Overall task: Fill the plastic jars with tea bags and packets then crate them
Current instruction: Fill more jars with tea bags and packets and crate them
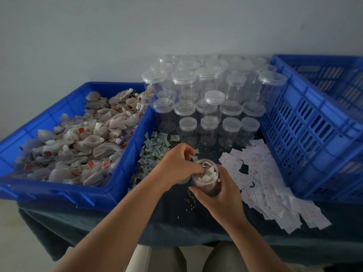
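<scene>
Left: blue bin heaped with tea bags, butted right up against the work spot.
Back: lidded clear jars crowded together; green packets piled just beside the bin.
Right: white packets spread along the blue slotted crate.
Open jar: front centre on the dark cloth, tea bags seen inside.
Right hand: wrapped round the jar.
Left hand: fingers bent into the jar mouth; any pinch can't be made out.
</scene>
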A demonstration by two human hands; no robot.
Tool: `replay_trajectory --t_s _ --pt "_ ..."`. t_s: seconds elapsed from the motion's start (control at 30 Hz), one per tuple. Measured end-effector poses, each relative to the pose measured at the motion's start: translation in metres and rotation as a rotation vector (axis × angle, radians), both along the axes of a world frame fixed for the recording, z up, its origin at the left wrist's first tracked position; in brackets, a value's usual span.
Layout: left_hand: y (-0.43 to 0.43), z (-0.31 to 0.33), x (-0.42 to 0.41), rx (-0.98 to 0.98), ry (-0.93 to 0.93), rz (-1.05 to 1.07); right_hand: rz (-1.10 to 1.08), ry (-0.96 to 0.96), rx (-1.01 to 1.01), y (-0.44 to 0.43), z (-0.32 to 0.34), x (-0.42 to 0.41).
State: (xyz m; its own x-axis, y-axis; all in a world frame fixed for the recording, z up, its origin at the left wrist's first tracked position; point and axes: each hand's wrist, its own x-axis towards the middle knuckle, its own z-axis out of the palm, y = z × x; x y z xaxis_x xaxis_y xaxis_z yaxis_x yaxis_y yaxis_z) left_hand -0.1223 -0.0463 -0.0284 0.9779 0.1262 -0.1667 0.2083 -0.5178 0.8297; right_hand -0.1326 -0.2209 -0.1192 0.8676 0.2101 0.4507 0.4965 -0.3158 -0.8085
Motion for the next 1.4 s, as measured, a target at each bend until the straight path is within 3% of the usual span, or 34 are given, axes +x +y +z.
replay_trajectory --t_s 0.17,0.2,0.37,0.47,0.6,0.8,0.93,1.1,1.27,1.4 --pt "-0.004 -0.002 0.014 -0.523 0.057 -0.030 -0.064 0.052 0.005 -0.025 -0.008 -0.006" --pt "-0.007 -0.007 0.021 -0.480 0.027 -0.013 -0.087 0.061 0.004 -0.032 -0.010 -0.006" --pt "-0.042 -0.047 0.058 0.244 -0.083 -0.239 -0.212 0.137 0.118 -0.058 -0.015 -0.004" --pt "-0.062 -0.063 0.071 0.428 -0.130 -0.400 -0.229 0.176 0.177 -0.058 -0.017 -0.001" --pt "-0.071 -0.076 0.082 0.596 -0.188 -0.453 -0.221 0.160 0.146 -0.055 -0.016 -0.001" --pt "-0.063 -0.092 0.078 0.621 -0.292 -0.519 -0.200 0.170 0.101 -0.053 -0.018 -0.003" --pt "-0.060 -0.095 0.075 0.631 -0.382 -0.449 -0.198 0.170 0.099 -0.053 -0.018 -0.003" --pt "-0.055 -0.082 0.070 0.281 -0.401 -0.171 -0.220 0.167 0.083 -0.053 -0.019 -0.002" --pt "-0.042 -0.075 0.070 0.410 -0.420 -0.108 -0.226 0.154 0.051 -0.052 -0.019 -0.003" --pt "-0.052 -0.080 0.083 0.421 -0.388 -0.276 -0.210 0.140 0.011 -0.049 -0.017 -0.004"
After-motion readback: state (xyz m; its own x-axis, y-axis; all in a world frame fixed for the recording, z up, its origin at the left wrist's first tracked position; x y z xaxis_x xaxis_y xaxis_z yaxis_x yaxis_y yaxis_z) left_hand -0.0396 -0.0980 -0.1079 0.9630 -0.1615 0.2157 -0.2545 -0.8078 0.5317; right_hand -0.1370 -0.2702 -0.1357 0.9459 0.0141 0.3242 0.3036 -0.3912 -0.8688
